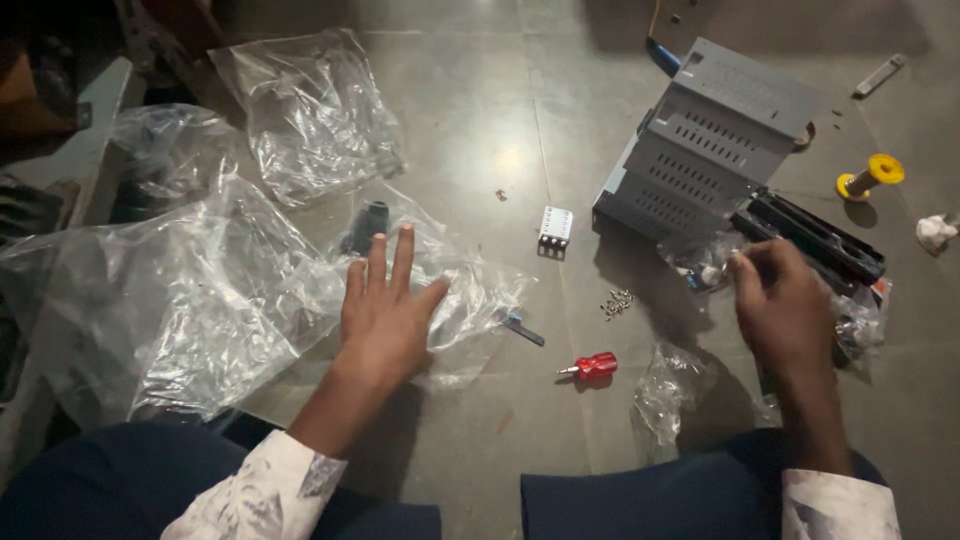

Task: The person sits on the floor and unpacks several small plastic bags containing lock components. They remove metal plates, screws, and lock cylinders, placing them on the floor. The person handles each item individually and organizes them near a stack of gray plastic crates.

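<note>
Head view: left hand [385, 305] lies flat, fingers spread, on crumpled clear plastic bag [455, 290] on grey floor [480, 120], left of vented grey metal chassis [705, 140]. Right hand [785, 305], fingers pinched on small clear plastic packet [705, 265], just below chassis. Stubby red-handled screwdriver [592, 367] and small pile of screws [617, 302] between hands.

Bare floor [500, 130] lies open mid-scene; plastic bags [200, 300] crowd the left, a grey metal case [705, 140] blocks the right.
</note>
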A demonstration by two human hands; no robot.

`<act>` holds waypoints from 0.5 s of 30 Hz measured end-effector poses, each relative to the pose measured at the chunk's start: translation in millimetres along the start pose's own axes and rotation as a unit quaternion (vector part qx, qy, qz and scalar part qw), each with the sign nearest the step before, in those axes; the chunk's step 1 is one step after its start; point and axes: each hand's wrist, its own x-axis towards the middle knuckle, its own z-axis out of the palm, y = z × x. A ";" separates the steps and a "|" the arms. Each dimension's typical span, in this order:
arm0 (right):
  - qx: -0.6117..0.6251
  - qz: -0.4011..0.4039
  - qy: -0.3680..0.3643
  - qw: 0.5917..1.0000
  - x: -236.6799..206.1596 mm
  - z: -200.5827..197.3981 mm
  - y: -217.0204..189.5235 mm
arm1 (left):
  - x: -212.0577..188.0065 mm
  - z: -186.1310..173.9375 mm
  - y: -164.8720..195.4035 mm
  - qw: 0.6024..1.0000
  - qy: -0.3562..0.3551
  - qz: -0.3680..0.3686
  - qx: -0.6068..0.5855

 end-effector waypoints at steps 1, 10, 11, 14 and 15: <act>-0.006 -0.009 -0.004 1.000 1.3 3.6 -1.6 | 0.7 3.5 -5.8 1.000 -0.024 -0.011 -0.005; 0.007 -0.006 -0.025 1.000 3.9 0.2 1.8 | -1.4 -38.0 -82.2 0.989 0.130 -0.067 -0.037; 0.015 -0.014 -0.013 1.000 2.2 1.6 2.1 | -8.7 -44.5 -92.6 0.989 0.122 -0.079 -0.005; 0.036 -0.049 -0.013 0.998 -0.6 3.5 1.9 | -31.0 -52.6 -108.2 0.990 0.095 -0.092 0.039; 0.044 -0.063 -0.014 0.997 -0.6 3.9 0.5 | -41.3 -52.4 -108.2 0.990 0.087 -0.097 0.046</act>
